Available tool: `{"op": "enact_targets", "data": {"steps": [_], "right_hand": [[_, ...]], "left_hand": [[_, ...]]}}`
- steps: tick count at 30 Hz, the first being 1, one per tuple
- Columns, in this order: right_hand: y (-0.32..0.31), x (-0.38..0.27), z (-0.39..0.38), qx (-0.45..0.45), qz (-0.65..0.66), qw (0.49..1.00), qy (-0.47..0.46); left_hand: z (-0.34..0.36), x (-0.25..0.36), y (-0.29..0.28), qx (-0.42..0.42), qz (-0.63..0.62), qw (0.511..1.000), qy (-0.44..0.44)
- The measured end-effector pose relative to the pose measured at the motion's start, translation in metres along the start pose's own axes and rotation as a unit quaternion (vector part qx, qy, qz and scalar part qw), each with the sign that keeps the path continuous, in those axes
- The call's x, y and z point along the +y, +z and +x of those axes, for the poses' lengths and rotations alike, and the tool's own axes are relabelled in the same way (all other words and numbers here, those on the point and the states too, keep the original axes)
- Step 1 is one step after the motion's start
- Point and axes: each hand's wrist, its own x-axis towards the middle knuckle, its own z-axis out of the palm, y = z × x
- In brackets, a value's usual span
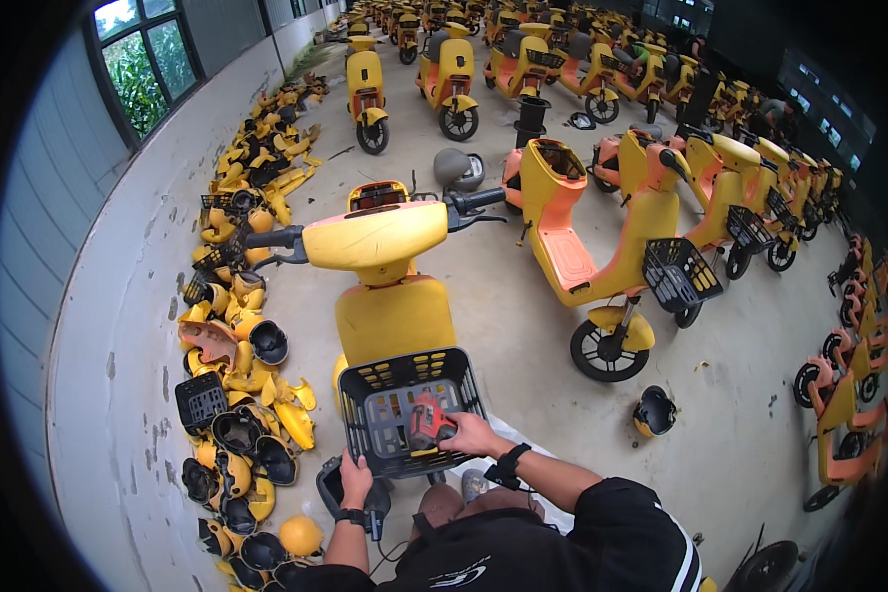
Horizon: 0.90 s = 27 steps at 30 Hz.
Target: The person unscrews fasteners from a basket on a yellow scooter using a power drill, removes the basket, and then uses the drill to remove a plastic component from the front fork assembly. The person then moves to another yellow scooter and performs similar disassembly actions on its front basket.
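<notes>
A yellow electric scooter (395,318) stands right in front of me, with its handlebar cover and a black plastic basket (363,393) facing me. My right hand (471,435) is wrapped round a red and black cordless power driver (427,418), which it holds down in the basket. At the basket's near left corner is my left hand (355,481), its fingers closed on the edge; part of the grip is hidden. A black, box-like part (332,485) shows beside my left wrist, and a dark cable runs below it.
Loose yellow covers and helmets (257,434) lie heaped along the white wall (133,326) on the left. Another scooter with a basket (602,247) stands to the right, in front of more rows. A helmet (654,411) lies on the concrete floor (720,464). People are far back right.
</notes>
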Motion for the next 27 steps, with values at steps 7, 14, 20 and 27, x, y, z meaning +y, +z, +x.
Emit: {"op": "enact_targets", "data": {"steps": [7, 14, 20, 27], "right_hand": [[0.001, 0.006, 0.002, 0.004, 0.025, 0.999, 0.028], [0.005, 0.005, 0.004, -0.004, 0.024, 0.999, 0.047], [0.009, 0.002, 0.002, -0.011, 0.011, 0.998, 0.062], [0.005, 0.005, 0.008, 0.001, 0.028, 0.998, 0.053]], "left_hand": [[-0.002, -0.002, 0.000, -0.014, -0.003, 1.000, 0.001], [-0.006, -0.003, 0.001, 0.003, -0.012, 1.000, 0.028], [-0.012, -0.005, 0.000, 0.011, -0.017, 1.000, 0.014], [-0.003, -0.005, 0.000, 0.006, -0.032, 0.999, 0.038]]}}
